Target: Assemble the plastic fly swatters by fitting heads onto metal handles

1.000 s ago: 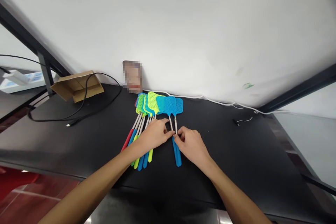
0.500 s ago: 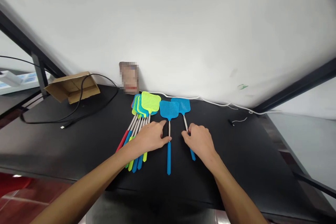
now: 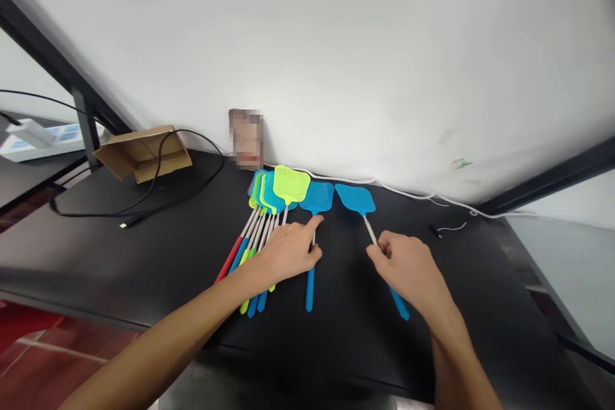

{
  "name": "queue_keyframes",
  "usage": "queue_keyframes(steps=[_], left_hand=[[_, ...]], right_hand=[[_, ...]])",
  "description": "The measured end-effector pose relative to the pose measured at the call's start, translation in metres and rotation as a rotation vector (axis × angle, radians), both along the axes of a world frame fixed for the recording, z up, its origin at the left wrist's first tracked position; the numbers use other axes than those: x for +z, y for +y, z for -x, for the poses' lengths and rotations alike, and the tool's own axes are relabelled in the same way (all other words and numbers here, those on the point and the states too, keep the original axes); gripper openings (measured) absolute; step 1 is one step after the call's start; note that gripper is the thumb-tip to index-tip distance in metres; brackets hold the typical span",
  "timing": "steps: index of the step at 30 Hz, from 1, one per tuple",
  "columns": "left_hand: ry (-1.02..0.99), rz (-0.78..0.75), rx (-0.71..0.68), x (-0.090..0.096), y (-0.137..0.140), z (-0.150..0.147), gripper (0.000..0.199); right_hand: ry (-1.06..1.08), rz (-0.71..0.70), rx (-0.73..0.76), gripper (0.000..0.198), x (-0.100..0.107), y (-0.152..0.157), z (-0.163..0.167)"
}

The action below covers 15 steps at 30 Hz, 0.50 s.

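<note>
My right hand (image 3: 417,269) is closed round the metal shaft of a blue fly swatter (image 3: 355,198), with its blue handle end showing below the palm. Another blue fly swatter (image 3: 317,197) lies left of it on the black table. Over that one's shaft reaches my left hand (image 3: 291,250), thumb and forefinger spread apart; whether they touch the shaft I cannot tell. Just left is a fanned row of several fly swatters, red, blue, green and yellow-green, topped by a yellow-green fly swatter (image 3: 291,184). My left hand and forearm cover part of their handles.
An open cardboard box (image 3: 144,154) stands at the back left with a black cable (image 3: 195,191) looped before it. A blurred-out packet (image 3: 246,139) leans on the wall. A white cord (image 3: 398,191) runs along the table's back edge, and a small black plug (image 3: 435,230) lies right.
My right hand has drawn its blue fly swatter to the right, away from the other blue one. My left forefinger has moved across the shaft of the remaining blue swatter. The view has shifted slightly.
</note>
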<state>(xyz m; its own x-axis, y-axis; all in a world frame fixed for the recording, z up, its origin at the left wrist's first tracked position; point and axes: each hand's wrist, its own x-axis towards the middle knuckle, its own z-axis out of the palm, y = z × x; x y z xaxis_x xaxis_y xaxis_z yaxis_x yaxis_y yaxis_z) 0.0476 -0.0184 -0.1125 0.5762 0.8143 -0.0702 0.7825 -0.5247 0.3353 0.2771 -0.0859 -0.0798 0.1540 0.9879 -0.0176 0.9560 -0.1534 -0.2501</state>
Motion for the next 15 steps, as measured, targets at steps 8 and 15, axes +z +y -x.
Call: queue_keyframes(steps=[8,15], left_hand=[[-0.083,-0.156,-0.003,-0.006,-0.002,0.0,0.03],[-0.829,0.416,-0.086,0.015,0.008,-0.003,0.04]], right_hand=[[0.626,-0.091,0.049,0.018,0.002,-0.004,0.005],[0.857,-0.156,0.134,0.019,-0.025,-0.011,0.056]])
